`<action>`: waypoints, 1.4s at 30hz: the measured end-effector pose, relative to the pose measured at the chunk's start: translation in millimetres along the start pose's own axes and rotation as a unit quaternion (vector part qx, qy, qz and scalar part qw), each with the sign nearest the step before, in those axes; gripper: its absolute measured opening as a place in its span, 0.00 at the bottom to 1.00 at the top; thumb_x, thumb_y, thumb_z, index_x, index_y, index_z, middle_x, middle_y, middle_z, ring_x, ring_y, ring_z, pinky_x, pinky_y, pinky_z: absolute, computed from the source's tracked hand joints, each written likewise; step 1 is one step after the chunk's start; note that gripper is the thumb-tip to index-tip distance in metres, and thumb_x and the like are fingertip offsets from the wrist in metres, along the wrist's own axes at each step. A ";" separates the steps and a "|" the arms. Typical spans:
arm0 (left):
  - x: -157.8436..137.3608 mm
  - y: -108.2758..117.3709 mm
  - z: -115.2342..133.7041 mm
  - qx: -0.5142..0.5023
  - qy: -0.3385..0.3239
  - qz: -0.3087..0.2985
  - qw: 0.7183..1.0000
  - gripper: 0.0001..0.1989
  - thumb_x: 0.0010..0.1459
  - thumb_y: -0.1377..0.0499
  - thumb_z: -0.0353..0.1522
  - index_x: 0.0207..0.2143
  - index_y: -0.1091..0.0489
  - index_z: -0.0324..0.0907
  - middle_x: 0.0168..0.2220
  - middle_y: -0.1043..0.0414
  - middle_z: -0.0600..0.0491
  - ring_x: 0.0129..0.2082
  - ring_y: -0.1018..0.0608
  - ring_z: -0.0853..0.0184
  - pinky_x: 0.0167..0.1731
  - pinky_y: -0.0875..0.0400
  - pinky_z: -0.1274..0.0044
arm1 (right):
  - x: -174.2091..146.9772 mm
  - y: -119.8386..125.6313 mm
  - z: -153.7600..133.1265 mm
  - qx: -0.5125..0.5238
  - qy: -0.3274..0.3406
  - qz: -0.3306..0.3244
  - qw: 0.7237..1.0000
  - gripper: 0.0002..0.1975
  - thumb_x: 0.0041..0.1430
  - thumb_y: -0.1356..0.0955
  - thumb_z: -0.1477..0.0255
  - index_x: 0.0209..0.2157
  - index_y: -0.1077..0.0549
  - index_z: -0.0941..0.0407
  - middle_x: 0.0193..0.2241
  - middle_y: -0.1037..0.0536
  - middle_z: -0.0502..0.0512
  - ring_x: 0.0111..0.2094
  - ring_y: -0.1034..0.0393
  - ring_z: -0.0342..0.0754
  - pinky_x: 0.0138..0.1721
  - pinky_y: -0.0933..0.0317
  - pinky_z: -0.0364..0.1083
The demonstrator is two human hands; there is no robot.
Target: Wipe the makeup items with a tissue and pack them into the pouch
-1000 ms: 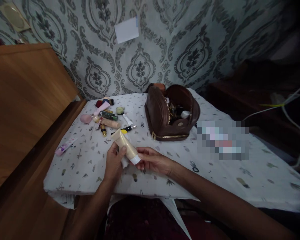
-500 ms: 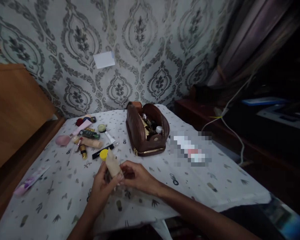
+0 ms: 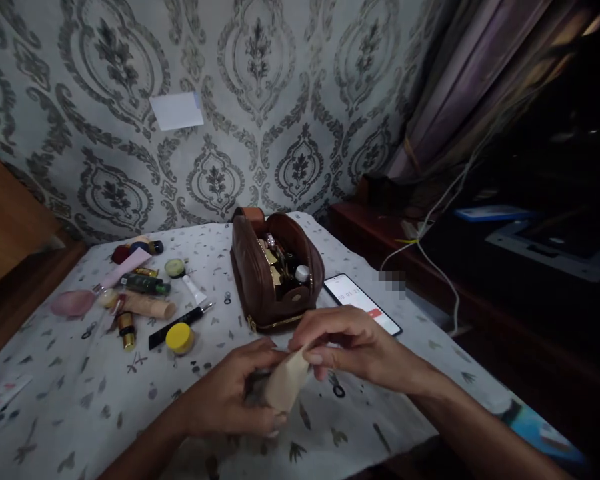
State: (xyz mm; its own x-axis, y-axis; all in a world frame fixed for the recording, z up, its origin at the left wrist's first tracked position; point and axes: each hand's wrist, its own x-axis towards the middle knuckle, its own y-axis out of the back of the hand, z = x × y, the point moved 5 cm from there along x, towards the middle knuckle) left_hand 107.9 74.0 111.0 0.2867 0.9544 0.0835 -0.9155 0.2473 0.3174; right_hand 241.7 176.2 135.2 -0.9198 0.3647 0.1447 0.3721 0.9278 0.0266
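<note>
Low over the near part of the table, both hands are closed on a beige tube [image 3: 286,385] that tapers to a thin end. My left hand [image 3: 235,393] wraps its wider, lower part, fingers behind and thumb in front. The thin upper end is pinched between thumb and fingers of my right hand [image 3: 355,347]. Just behind my right hand stands a brown toiletry bag [image 3: 254,283], unzipped at the top, with a white-capped item [image 3: 302,273] and other small things inside. A yellow-lidded jar [image 3: 179,338] sits to the left, beyond my left hand.
A phone [image 3: 387,319] showing a timer lies right of the bag. To the left are a black pen-like tool [image 3: 177,327], a dark green bottle [image 3: 143,283], a small white tube [image 3: 194,290], a pink brush [image 3: 75,303] and a gold-and-black bottle [image 3: 127,330]. A white cable [image 3: 455,287] hangs at right.
My hands have moved right and nearer with the beige tube, and its thin end now leans right. My right hand has shifted up to that end. The view has turned right.
</note>
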 end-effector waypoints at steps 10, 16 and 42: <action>36.8 13.3 -24.2 -0.039 0.117 0.231 0.965 0.25 0.66 0.49 0.44 0.61 0.38 0.46 0.43 0.24 0.49 0.42 0.23 0.62 0.41 0.27 0.72 | -23.4 68.1 -65.3 -0.148 0.142 0.287 0.936 0.04 0.57 0.27 0.73 0.34 0.18 0.50 0.26 0.21 0.50 0.19 0.31 0.38 0.20 0.35 0.38; 42.2 1.2 -26.3 0.219 0.068 0.172 0.958 0.24 0.66 0.51 0.37 0.62 0.38 0.42 0.32 0.21 0.49 0.30 0.20 0.61 0.32 0.23 0.70 | 4.5 78.0 -79.9 -0.299 0.194 0.356 0.864 0.06 0.56 0.27 0.77 0.33 0.19 0.51 0.21 0.24 0.46 0.22 0.29 0.39 0.23 0.35 0.39; 42.3 0.3 -42.5 0.340 -0.073 0.163 0.923 0.21 0.67 0.52 0.30 0.62 0.43 0.38 0.25 0.22 0.54 0.19 0.22 0.69 0.18 0.29 0.81 | 95.6 56.7 -22.8 -0.486 0.007 -0.254 0.836 0.04 0.61 0.31 0.74 0.32 0.25 0.60 0.35 0.27 0.54 0.34 0.34 0.44 0.34 0.42 0.43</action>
State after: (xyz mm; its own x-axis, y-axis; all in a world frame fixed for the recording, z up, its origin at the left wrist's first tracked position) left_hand 107.8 121.6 74.5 0.1070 0.9145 0.3902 -0.5852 -0.2594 0.7683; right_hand 177.7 261.9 173.0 -0.9908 -0.0643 -0.1187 -0.1350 0.4588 0.8782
